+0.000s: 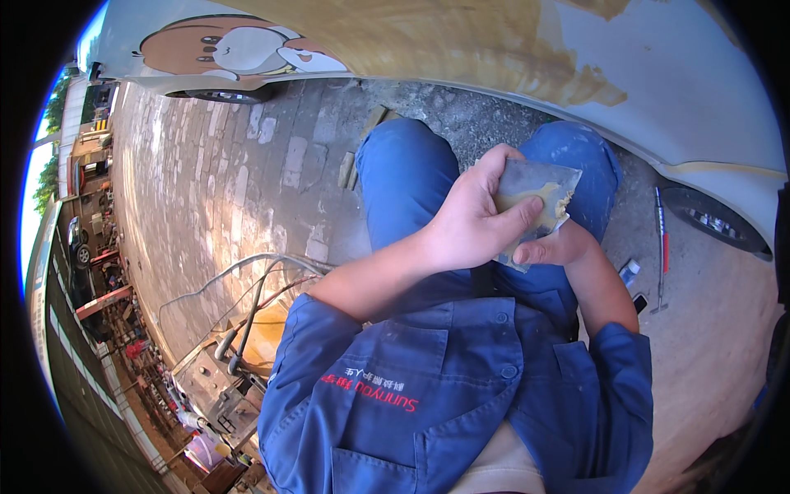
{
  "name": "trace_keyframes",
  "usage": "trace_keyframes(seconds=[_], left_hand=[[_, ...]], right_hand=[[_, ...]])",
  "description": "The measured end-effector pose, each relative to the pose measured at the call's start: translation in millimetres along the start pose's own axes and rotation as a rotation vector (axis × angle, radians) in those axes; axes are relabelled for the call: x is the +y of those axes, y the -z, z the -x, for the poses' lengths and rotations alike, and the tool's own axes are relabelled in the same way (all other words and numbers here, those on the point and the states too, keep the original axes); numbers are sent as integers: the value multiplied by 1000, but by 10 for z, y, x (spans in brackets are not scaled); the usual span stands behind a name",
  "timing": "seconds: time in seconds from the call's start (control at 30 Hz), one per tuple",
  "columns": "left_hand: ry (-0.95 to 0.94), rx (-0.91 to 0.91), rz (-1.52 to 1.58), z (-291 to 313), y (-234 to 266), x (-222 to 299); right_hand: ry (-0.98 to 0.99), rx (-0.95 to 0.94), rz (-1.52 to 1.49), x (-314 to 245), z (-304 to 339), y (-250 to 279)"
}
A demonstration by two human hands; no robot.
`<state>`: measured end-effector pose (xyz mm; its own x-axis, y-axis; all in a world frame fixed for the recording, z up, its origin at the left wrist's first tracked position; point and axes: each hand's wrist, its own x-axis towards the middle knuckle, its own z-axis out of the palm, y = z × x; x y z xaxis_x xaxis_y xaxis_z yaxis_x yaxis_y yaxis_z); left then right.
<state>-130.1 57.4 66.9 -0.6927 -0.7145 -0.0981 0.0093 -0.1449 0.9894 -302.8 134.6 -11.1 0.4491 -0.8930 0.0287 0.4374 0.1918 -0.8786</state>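
Grey plate: the thin grey plate is in front of the person, above the knees, tilted, between the two hands
Paste: a yellowish paste lies on the plate, with a rough lump at its right edge and a thinner smear nearer to the left thumb
Left hand: the left hand is grasping the grey plate from its left side, the thumb pressed flat on the upper face and the other fingers bent around the far side
Right hand: the right hand is grasping the near part of the plate, its thumb on top; its other fingers are hidden below, so I cannot tell how they are placed
Clothes: blue trousers with bent knees, and a blue jacket with red lettering on the chest
Vehicle: in front of the knees is a light vehicle side, with a large yellow-brown patch and a cartoon animal
Right ground: near the right wheel lies a long thin tool with a red part, and near it a small bottle
Left ground: two wooden pieces lie beside the left knee, and some cables are near the left elbow
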Motion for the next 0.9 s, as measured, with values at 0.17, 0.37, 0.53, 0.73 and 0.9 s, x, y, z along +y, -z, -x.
trace_keyframes(seconds=[0.17, 0.37, 0.53, 0.73, 0.9], left_hand=[[32, 113, 36, -61, 158, -36], [-46, 13, -93, -34, -17, -27], [95, 4, 372, -100, 225, -2], [119, 36, 808, 1, 660, -259], [221, 30, 811, 157, 746, -474]], right_hand=[[3, 97, -194, -16, -67, -95], [-170, 44, -156, -5, -55, -22], [-51, 173, -114, 43, -101, -39], [66, 388, 728, -156, -236, -163], [110, 437, 1001, -293, -279, -270]])
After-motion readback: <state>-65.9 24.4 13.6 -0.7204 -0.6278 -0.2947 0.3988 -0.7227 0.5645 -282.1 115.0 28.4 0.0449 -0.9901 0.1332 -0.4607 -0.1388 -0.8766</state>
